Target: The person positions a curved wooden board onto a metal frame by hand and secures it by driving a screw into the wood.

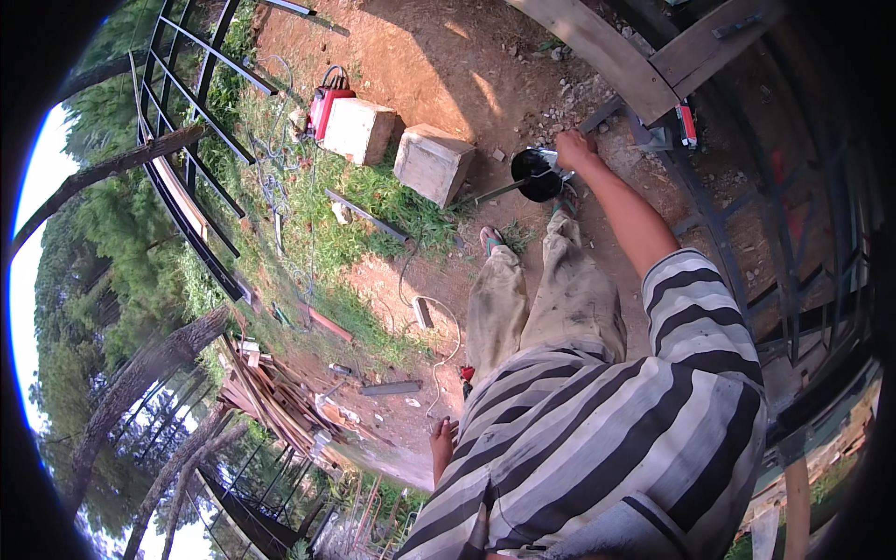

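Note:
My right hand [574,149] is closed at the upper right of a black round container [532,187]; what its fingers grip is unclear. Silvery material shows at the container's rim, and a long greenish rod [499,191] extends leftward from it. My left hand [442,437] hangs low beside my striped shirt, fingers loosely curled and apart. A small red-and-black object [467,375] is beside my left trouser leg. My sandalled feet [492,238] stand on dirt just below the container.
Two concrete-looking blocks [434,164] [359,131] and a red machine [327,105] stand left of the container. Wooden boards [653,56] and dark steel frames [728,233] border the right. Hoses and bars lie in grass; a woodpile [261,392], leaning trunks [159,383] and steel framing [201,93] are leftward.

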`<state>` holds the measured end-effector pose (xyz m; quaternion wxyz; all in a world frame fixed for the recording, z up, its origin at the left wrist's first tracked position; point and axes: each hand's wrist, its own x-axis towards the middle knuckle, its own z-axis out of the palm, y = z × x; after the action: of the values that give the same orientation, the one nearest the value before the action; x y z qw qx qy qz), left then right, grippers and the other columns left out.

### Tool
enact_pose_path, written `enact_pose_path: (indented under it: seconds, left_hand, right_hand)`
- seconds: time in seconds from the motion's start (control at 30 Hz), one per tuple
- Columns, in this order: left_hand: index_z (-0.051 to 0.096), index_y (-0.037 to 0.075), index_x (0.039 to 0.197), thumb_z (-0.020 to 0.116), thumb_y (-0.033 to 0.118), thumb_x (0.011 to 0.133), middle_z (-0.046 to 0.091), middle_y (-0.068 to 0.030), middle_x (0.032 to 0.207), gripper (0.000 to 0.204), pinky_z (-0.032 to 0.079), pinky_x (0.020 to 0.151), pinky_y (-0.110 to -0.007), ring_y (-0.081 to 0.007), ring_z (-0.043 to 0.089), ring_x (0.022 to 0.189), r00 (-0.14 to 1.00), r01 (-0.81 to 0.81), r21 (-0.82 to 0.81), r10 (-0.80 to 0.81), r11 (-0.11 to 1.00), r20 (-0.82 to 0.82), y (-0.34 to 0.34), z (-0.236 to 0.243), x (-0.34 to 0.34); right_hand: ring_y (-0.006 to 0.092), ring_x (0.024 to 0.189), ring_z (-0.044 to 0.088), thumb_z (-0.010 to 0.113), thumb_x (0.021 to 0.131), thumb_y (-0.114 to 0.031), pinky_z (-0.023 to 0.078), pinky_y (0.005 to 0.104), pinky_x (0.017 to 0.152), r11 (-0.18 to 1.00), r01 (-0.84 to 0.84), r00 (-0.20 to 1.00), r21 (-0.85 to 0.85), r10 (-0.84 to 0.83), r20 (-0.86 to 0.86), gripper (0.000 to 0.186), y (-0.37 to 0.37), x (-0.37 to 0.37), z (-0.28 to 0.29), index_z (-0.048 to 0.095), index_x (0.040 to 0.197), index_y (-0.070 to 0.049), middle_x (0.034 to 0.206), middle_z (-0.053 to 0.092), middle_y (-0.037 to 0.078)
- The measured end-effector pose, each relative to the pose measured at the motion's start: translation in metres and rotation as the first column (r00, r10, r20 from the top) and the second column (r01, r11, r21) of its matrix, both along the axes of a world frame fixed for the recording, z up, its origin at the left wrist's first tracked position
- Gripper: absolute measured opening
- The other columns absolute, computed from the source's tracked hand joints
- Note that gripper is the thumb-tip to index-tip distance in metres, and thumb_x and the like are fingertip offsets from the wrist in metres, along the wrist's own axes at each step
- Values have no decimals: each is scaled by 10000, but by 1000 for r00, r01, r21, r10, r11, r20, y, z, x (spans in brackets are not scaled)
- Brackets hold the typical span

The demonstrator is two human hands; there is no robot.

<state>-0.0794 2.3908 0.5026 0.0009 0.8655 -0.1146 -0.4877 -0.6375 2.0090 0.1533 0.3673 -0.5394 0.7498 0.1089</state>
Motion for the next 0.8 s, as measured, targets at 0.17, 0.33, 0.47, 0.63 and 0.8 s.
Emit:
enact_pose_path:
  seconds: [0.17, 0.33, 0.47, 0.63, 0.8]
  left_hand:
    - [591, -6, 1322, 544, 307, 1044, 692, -163, 1157, 421, 495, 900, -304, -204, 650, 1038, 964, 231, -185, -251, 955, -91, 12, -40, 14]
    - [566, 44, 1359, 519, 355, 1043, 694, -141, 1169, 446, 501, 855, -348, -220, 657, 1047, 961, 257, -136, -268, 957, -66, -24, -40, -15]
    - [551, 88, 1376, 517, 374, 1038, 690, -123, 1197, 444, 500, 848, -363, -224, 658, 1056, 960, 260, -115, -269, 959, -73, -47, -41, -29]
    - [571, 87, 1356, 521, 357, 1038, 690, -129, 1192, 420, 505, 846, -363, -229, 661, 1051, 937, 318, -126, -332, 940, -106, -61, -38, -34]
    - [577, 84, 1349, 535, 343, 1036, 690, -134, 1181, 409, 512, 845, -353, -226, 663, 1046, 975, 184, -165, -200, 969, -91, -42, -39, -6]
  right_hand:
    - [351, 1164, 655, 644, 808, -152, 525, 484, 970, 939, -37, 987, 342, -18, 158, 353, 89, 32, 20, 727, 1127, -22, 1238, 680, 192]
    - [287, 688, 721, 575, 868, -117, 575, 429, 596, 759, 375, 756, 532, -582, 299, 238, 143, 57, 6, 683, 1058, -23, 847, 719, 191]
    - [244, 503, 639, 534, 885, -104, 495, 391, 431, 637, 552, 554, 537, -762, 335, 181, 171, 62, -39, 648, 978, 2, 690, 667, 166]
    - [235, 493, 622, 486, 908, -106, 481, 381, 423, 669, 484, 649, 564, -707, 282, 251, 163, 55, -48, 646, 807, 59, 681, 673, 175]
    - [256, 497, 631, 474, 909, -112, 482, 391, 428, 640, 542, 609, 545, -746, 271, 283, 138, 80, -4, 654, 774, 59, 698, 687, 186]
